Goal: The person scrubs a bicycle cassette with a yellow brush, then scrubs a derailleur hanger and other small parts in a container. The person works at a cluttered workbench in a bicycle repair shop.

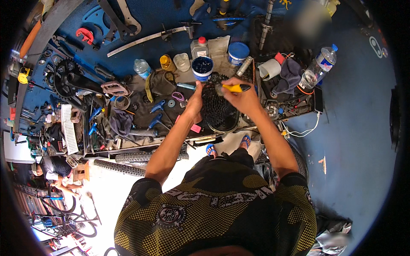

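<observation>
A black bicycle cassette (215,104) with stacked toothed sprockets is in front of me at the bench, over a dark rounded tray (225,127). My left hand (195,103) is closed at its left edge, thumb up, with the fingertips partly hidden. My right hand (243,97) is closed round a yellow-handled brush (235,88), its bristles at the cassette's upper right. Just beyond stands an open white-and-blue tub (202,65) of dark grease. A silver metal cylinder (186,86) lies left of the tub, beside my left hand.
Behind stand a red-capped bottle (199,48), a blue-lidded tub (238,52) and a yellow container (167,63). Blue-handled tools (155,120), pink-handled scissors (178,97) and rags crowd the left. A water bottle (318,68) stands right. Another person (55,170) is at lower left.
</observation>
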`<state>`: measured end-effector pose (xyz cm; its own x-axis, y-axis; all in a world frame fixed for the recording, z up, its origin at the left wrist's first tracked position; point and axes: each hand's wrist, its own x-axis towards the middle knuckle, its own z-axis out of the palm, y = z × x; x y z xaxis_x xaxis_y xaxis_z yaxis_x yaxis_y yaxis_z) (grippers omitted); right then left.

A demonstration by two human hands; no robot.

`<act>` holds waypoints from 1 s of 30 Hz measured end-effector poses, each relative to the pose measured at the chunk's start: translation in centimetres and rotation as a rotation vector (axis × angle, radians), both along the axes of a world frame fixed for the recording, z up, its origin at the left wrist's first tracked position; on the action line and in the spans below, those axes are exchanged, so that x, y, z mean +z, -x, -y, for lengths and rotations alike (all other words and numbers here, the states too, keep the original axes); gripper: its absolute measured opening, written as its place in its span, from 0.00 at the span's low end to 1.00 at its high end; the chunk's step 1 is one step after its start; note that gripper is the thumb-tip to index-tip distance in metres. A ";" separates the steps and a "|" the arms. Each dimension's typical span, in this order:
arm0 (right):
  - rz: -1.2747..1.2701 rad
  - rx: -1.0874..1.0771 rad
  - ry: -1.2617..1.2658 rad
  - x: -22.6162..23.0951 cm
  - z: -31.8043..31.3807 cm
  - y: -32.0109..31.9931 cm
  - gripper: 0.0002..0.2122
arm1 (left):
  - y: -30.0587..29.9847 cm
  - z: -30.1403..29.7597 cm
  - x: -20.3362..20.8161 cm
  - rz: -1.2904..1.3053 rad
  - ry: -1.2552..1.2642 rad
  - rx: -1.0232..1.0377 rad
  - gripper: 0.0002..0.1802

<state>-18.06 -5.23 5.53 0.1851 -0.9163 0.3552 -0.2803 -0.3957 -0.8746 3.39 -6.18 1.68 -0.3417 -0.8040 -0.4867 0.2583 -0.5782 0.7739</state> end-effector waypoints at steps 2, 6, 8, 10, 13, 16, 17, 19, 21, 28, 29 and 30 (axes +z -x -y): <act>-0.079 0.094 0.110 0.9 -2.1 -1.5 0.09 | 0.2 -0.1 0.0 0.029 0.008 0.004 0.56; 0.007 0.016 0.043 0.6 -1.3 -0.9 0.06 | 1.2 0.2 0.5 0.062 -0.036 0.055 0.55; 0.091 -0.064 -0.100 0.9 0.4 0.2 0.06 | 1.4 0.2 0.3 0.087 -0.071 0.090 0.52; 0.157 -0.080 -0.034 0.5 -0.4 -0.2 0.07 | 2.5 -0.2 2.1 0.170 -0.086 0.107 0.51; 0.113 0.010 0.219 -0.6 -4.0 -2.0 0.09 | 2.2 0.6 0.8 0.009 -0.083 0.135 0.48; 0.043 0.042 0.263 -3.0 -6.8 -2.3 0.10 | 2.4 1.4 1.0 -0.174 -0.031 0.090 0.52; 0.068 0.021 0.280 -3.8 -6.5 -2.4 0.11 | 2.7 1.3 1.6 -0.213 -0.010 0.068 0.55; 0.102 -0.016 0.229 -3.2 -5.8 -2.7 0.10 | 2.9 1.0 1.4 0.012 -0.079 0.160 0.49; 0.110 -0.070 0.103 -0.6 -3.5 -2.2 0.10 | 3.4 1.0 1.1 0.237 -0.140 0.247 0.44; 0.130 -0.089 0.260 -4.5 -6.7 -1.2 0.09 | 3.3 1.7 2.4 -0.260 -0.021 0.164 0.50; 0.129 -0.083 0.222 -5.6 -6.9 -0.4 0.09 | 3.2 1.7 2.6 -0.271 -0.024 0.157 0.50; 0.156 -0.073 0.168 -5.3 -6.7 -0.2 0.08 | 2.9 1.9 2.6 -0.219 -0.041 0.168 0.49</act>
<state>-17.89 1.43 0.20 0.0514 -0.8510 0.5227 -0.1799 -0.5227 -0.8333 0.44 -8.10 4.32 -0.3058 -0.8392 -0.4496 0.5115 -0.5431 0.6659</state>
